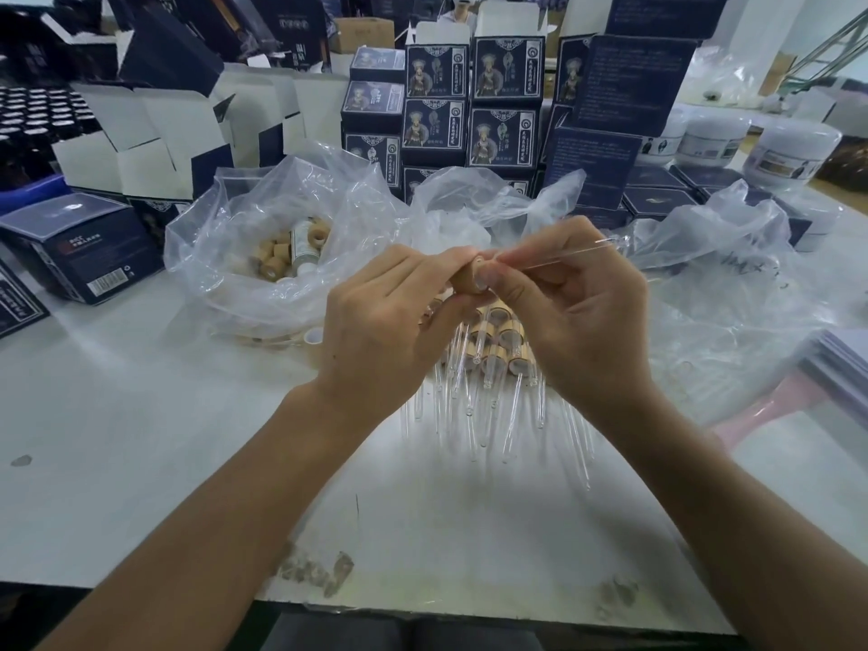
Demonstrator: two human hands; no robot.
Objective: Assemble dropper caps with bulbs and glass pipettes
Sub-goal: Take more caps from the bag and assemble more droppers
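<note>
Left hand (375,321) fingers grip wooden dropper cap (474,277). Right hand (582,312) fingers pinch glass pipette (563,250) at cap. Finished droppers (493,364) lie mid-bench (141,415).

caps (300,249) in bag (225,274) left, droppers (488,359) ctr on table (141,415)

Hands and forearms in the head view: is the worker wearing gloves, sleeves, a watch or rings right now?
Nothing is worn. The left hand and right hand are bare, with no gloves, and no rings show on the fingers in view. Both forearms are uncovered down to the frame edge, with no sleeves, watch or wristband in view.
</note>
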